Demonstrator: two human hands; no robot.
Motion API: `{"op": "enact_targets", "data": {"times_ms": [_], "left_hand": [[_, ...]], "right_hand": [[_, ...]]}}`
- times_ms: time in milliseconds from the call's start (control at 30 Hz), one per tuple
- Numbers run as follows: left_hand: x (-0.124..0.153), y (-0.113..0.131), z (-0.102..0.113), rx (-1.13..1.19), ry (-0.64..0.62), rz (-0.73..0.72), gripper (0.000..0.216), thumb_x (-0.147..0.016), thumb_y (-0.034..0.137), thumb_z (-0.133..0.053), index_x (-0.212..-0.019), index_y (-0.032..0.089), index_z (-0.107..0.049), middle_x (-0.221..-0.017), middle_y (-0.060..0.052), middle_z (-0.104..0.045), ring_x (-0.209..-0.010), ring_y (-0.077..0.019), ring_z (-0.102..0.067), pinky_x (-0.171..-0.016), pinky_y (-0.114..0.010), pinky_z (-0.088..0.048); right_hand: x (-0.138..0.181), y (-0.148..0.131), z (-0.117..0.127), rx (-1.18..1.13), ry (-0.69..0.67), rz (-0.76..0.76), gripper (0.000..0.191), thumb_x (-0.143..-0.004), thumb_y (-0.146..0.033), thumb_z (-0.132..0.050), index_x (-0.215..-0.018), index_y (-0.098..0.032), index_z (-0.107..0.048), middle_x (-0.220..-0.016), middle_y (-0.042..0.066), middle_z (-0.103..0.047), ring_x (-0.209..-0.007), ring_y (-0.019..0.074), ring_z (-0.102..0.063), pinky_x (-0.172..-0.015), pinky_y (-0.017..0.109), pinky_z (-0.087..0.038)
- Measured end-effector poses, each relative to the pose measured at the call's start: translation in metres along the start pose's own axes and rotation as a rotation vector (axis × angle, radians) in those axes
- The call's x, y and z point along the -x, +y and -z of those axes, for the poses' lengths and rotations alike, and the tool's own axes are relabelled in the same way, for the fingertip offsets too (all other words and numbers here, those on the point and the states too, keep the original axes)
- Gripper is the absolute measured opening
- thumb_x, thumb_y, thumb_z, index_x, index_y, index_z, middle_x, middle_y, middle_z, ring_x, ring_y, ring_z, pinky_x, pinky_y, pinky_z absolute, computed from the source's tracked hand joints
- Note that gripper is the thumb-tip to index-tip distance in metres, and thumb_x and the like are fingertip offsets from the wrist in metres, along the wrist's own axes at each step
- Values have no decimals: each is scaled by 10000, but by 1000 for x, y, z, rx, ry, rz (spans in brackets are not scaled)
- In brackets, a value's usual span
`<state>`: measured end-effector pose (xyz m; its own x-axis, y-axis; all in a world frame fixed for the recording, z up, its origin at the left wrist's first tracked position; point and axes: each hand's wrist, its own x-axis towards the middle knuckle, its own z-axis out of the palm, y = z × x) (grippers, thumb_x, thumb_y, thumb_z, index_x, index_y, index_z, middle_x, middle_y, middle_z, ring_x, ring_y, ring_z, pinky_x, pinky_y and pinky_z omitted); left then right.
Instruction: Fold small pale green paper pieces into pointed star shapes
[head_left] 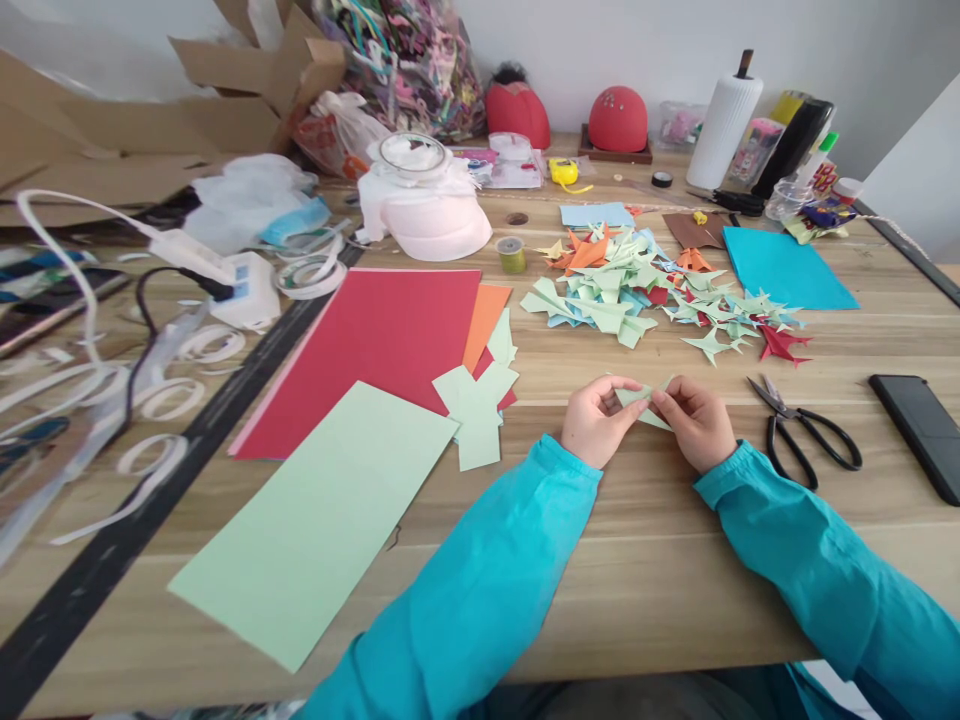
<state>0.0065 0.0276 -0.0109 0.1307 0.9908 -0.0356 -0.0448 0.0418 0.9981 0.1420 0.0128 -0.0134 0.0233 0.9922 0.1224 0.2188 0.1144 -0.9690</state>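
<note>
Between my two hands is a small piece of light green paper [654, 418], partly hidden by the fingers. My left hand [600, 420] pinches its left side between thumb and fingers. On the other side, my right hand [694, 420] pinches the paper near its upper edge. Beyond the hands lies a pile of folded paper shapes [615, 290], mostly light green, with some blue, orange and red. Left of my left hand are cut light green paper pieces [478, 415] and a large light green sheet [322, 520]. Black-handled scissors [806, 425] rest open right of my right hand.
A red sheet [382, 340] and an orange one [486, 318] lie to the left. A black phone [919, 430] is at the right edge. Behind the pile are a bright blue sheet [787, 268] and a yellow tape measure [564, 174]. Cables and a white power strip [244, 290] clutter the left.
</note>
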Motion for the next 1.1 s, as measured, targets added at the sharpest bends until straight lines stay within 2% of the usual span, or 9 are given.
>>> {"op": "enact_targets", "data": {"times_ms": [267, 700, 1100], "left_hand": [[0, 0, 0, 35, 2, 33, 214, -593, 238, -677, -765, 131, -606, -510, 28, -504, -487, -79, -464, -475, -205, -352], [0, 2, 0, 21, 15, 8, 197, -576, 227, -693, -731, 135, -614, -465, 43, -478, -449, -70, -432, -442, -202, -311], [-2, 3, 0, 83, -45, 58, 195, -561, 191, -692, -715, 132, -590, -431, 58, -456, -413, -53, -387, -424, -194, -278]], "right_hand": [[1, 0, 0, 17, -17, 0, 322, -760, -440, -540, -596, -183, -436, -538, -19, -497, -501, 96, -431, -474, 226, -362], [1, 0, -1, 64, -22, 4, 345, -766, -478, -512, -600, -190, -420, -527, -23, -470, -484, 93, -394, -456, 222, -333], [2, -1, -1, 153, -51, 56, 321, -816, -422, -459, -601, -195, -387, -512, -34, -409, -473, 89, -336, -447, 227, -292]]}}
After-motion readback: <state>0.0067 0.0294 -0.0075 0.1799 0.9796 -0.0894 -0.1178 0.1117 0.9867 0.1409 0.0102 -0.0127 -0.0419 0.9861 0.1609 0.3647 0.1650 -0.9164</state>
